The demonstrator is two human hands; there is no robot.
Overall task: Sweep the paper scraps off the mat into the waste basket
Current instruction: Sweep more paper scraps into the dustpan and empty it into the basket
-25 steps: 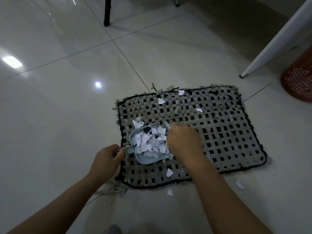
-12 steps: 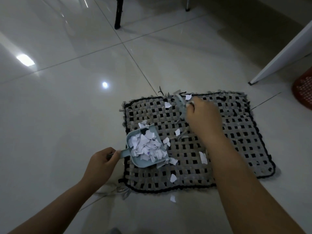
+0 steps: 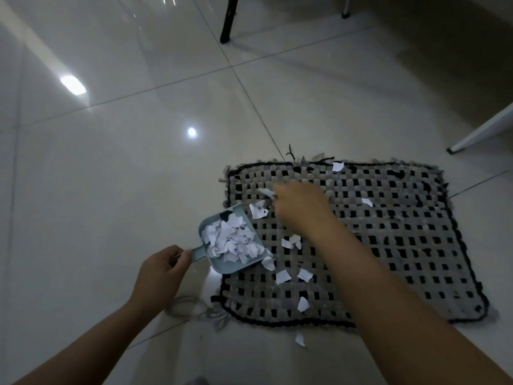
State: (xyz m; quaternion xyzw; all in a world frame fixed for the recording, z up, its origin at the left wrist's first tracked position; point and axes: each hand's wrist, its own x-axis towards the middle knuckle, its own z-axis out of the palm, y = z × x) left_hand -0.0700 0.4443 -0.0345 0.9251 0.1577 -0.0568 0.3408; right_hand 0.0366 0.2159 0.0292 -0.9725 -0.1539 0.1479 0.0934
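Open glossy tiled floor [image 3: 111,190] lies left of the grey-and-black woven mat [image 3: 388,245]; a black furniture leg [image 3: 229,20] and white slanted panel [image 3: 483,132] stand beyond it.

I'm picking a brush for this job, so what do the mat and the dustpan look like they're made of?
The mat looks like woven fabric strips, grey over black, matte, with frayed ends and loose threads along its edges. The dustpan looks like moulded plastic, pale blue-grey, smooth with a slight sheen and a thin rigid wall. Neither can be confirmed by sight alone.
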